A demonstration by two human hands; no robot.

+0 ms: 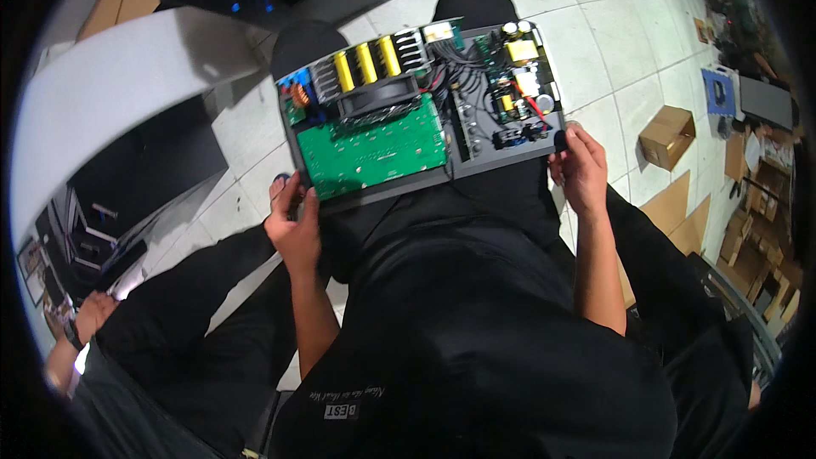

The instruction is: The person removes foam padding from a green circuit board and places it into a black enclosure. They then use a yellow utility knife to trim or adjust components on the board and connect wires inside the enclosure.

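An open power supply unit (476,149) rests on my lap, a dark grey tray carrying a green circuit board (374,153), yellow capacitors (365,64), a black fan and bundled black wires. My left hand (293,221) grips the unit's near left corner. My right hand (580,168) holds its right near corner, thumb on the edge. I am seated in black clothes, my knees showing beyond the unit.
A white table edge (110,85) curves along the left. Another person in black (127,331) sits at lower left, their hand near the frame's edge. Cardboard boxes (667,136) and flat cardboard lie on the tiled floor to the right.
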